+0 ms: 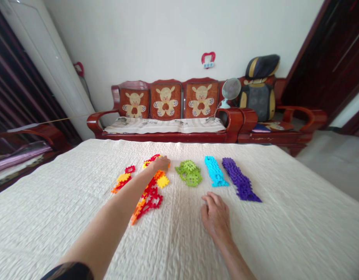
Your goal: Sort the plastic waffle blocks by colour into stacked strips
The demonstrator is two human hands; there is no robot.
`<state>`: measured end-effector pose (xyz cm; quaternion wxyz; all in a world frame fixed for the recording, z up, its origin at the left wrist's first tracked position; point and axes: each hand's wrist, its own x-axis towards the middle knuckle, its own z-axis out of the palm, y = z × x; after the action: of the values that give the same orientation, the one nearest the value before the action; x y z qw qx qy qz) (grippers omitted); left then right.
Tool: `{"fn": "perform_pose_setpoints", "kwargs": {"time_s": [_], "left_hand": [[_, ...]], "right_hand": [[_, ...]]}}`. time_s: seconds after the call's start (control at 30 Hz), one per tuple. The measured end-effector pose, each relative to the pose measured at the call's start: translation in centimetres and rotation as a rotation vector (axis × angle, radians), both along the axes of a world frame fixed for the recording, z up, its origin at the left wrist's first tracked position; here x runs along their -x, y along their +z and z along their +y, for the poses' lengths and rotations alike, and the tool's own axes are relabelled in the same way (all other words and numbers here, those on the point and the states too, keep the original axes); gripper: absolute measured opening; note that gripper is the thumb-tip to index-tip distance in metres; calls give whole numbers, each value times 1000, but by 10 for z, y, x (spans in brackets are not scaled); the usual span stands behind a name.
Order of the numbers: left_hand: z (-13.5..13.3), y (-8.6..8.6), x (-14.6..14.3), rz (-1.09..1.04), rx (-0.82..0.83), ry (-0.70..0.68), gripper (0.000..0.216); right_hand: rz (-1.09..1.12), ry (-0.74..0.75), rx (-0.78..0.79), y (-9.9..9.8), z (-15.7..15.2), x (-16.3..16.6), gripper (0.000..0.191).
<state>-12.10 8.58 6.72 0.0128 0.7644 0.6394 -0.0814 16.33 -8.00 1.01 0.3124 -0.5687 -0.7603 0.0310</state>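
Picking among the red, yellow and orange pieces [162,182] under and around the left hand [162,163] seemed underway, likely calling for a fingertip pinch, though its grip couldn't be told; the right hand [216,214] lay relaxed, empty.

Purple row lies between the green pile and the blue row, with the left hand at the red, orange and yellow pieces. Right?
Not quite: in the head view, the blue row lies between the green pile and the purple row. The left hand is at the red, orange and yellow pieces.
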Motion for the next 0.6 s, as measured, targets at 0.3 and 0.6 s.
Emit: {"fn": "perform_pose_setpoints", "kwargs": {"time_s": [0.3, 0.6], "left_hand": [[-47, -5, -38, -239, -296, 52, 57], [-40, -68, -99, -796, -704, 221, 37]], "right_hand": [[26, -12, 5, 1, -1, 1, 27], [16, 26, -28, -7, 2, -5, 28]]}}
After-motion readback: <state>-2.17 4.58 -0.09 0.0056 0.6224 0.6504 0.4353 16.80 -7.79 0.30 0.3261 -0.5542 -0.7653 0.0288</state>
